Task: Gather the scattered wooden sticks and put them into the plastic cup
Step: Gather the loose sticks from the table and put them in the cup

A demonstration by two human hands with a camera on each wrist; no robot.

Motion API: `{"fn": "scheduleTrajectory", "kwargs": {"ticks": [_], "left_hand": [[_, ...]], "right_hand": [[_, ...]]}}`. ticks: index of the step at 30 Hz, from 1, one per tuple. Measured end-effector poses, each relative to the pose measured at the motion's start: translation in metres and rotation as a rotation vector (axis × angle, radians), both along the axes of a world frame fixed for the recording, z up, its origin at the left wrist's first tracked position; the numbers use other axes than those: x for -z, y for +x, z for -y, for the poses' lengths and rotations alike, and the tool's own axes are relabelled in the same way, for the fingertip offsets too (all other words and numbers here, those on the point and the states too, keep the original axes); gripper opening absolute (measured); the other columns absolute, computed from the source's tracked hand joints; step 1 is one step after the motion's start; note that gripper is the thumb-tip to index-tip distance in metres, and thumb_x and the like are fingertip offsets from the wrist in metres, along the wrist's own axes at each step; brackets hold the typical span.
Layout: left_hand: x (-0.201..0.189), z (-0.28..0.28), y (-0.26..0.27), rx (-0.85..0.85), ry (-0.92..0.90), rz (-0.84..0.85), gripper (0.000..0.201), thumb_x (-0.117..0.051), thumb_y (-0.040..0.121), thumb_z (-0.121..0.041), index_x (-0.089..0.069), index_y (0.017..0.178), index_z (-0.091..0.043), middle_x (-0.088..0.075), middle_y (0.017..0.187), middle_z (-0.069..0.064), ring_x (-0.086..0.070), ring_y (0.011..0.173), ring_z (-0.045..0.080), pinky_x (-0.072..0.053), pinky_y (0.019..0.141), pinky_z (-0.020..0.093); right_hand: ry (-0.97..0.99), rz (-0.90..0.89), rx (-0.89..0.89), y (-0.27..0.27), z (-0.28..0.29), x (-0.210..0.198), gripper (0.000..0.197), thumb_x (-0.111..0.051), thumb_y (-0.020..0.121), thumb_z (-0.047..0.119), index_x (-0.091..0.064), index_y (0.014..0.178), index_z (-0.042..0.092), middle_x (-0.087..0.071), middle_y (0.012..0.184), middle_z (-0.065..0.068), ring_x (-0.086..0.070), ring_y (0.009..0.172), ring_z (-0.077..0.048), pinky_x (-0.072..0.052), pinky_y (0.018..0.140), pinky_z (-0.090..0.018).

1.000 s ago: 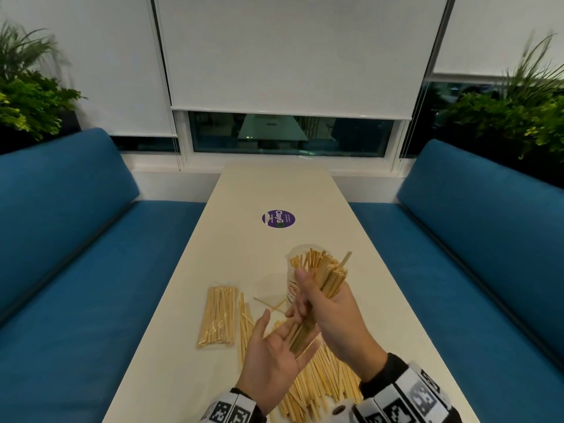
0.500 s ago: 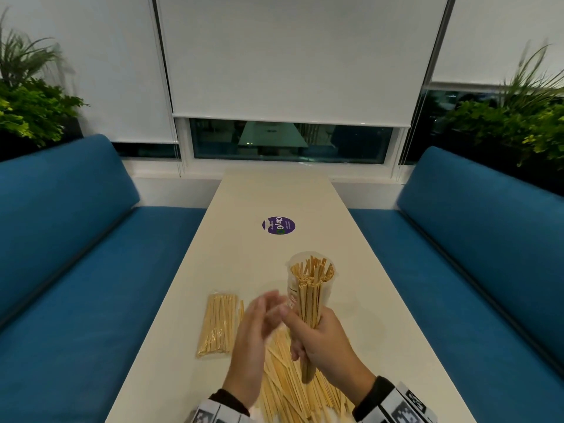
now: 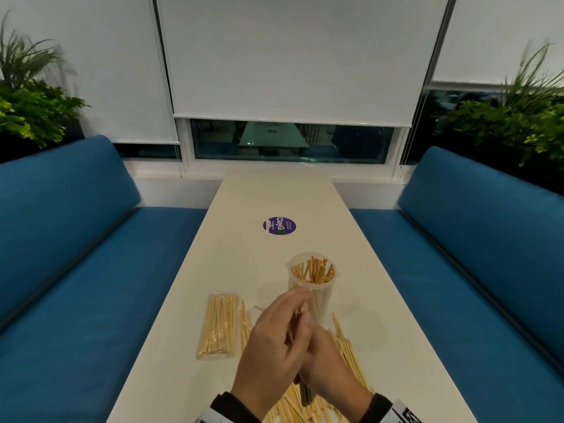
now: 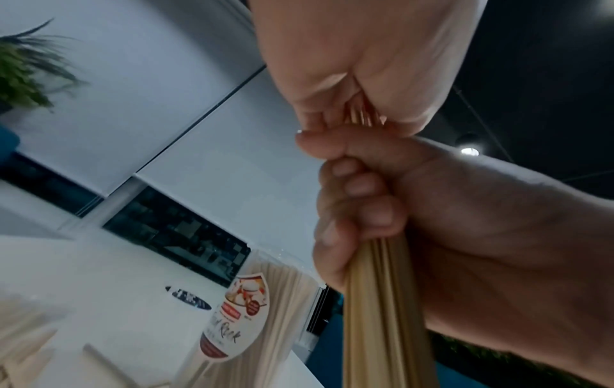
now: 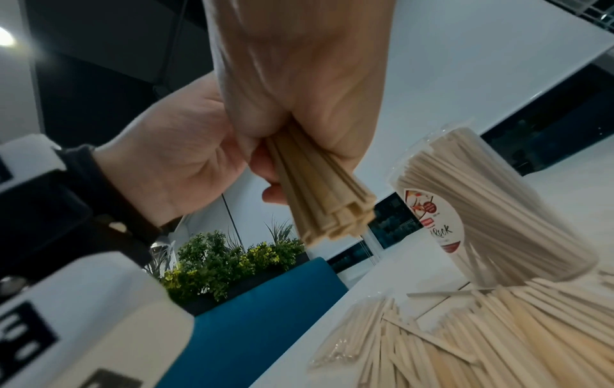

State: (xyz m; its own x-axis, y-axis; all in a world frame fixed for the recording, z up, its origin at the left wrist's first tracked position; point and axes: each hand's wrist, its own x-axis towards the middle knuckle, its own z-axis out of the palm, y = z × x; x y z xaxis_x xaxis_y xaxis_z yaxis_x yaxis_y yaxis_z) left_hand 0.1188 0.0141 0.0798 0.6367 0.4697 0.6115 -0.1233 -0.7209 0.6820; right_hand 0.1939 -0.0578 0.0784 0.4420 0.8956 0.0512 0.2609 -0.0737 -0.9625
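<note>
A clear plastic cup (image 3: 311,288) with a red label stands upright on the table, packed with wooden sticks; it also shows in the left wrist view (image 4: 252,315) and the right wrist view (image 5: 482,210). Just in front of it, my right hand (image 3: 329,367) grips a bundle of sticks (image 5: 315,197) round its middle. My left hand (image 3: 274,340) curls over the bundle's upper part, hiding most of it in the head view. The bundle (image 4: 382,315) hangs above the table. Loose sticks (image 3: 351,352) lie scattered under and beside my hands.
A sealed plastic packet of sticks (image 3: 218,325) lies left of my hands. A purple round sticker (image 3: 279,225) sits farther up the white table (image 3: 274,193). Blue benches (image 3: 91,285) run along both sides, with plants behind them.
My left hand, open beside the bundle before, has closed over its top. The bundle has come down from the cup's rim and now sits mostly hidden between both hands.
</note>
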Motion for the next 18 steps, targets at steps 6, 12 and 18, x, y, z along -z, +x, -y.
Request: {"fn": "scheduleTrajectory", "kwargs": {"ticks": [6, 12, 18], "left_hand": [[0.017, -0.014, -0.014, 0.259, -0.620, -0.203, 0.092, -0.064, 0.047, -0.081, -0.031, 0.126, -0.046, -0.052, 0.125, -0.033, -0.049, 0.118, -0.012, -0.041, 0.094, 0.008], [0.021, -0.002, -0.007, 0.429, -0.708, -0.527, 0.058, -0.067, 0.083, -0.006, -0.035, 0.123, -0.033, -0.066, 0.097, -0.011, -0.067, 0.085, -0.003, -0.050, 0.077, 0.015], [0.027, -0.006, -0.009, 0.275, -0.681, -0.549, 0.022, -0.061, 0.089, -0.019, -0.060, 0.068, -0.025, -0.058, 0.062, -0.010, -0.054, 0.056, -0.006, -0.040, 0.059, 0.008]], "right_hand": [[0.134, -0.132, 0.137, 0.006, 0.000, -0.018, 0.033, -0.059, 0.083, 0.037, -0.054, 0.055, 0.023, -0.046, 0.039, 0.006, -0.047, 0.039, -0.009, -0.043, 0.048, -0.020], [0.169, -0.207, 0.078, -0.001, -0.002, -0.017, 0.045, -0.058, 0.082, 0.044, -0.050, 0.049, 0.015, -0.050, 0.045, -0.004, -0.055, 0.049, -0.019, -0.049, 0.060, -0.025], [0.024, -0.004, -0.012, 0.015, 0.003, -0.022, 0.023, -0.072, 0.080, 0.033, -0.061, 0.065, 0.019, -0.056, 0.059, 0.007, -0.055, 0.058, -0.003, -0.045, 0.059, -0.014]]}}
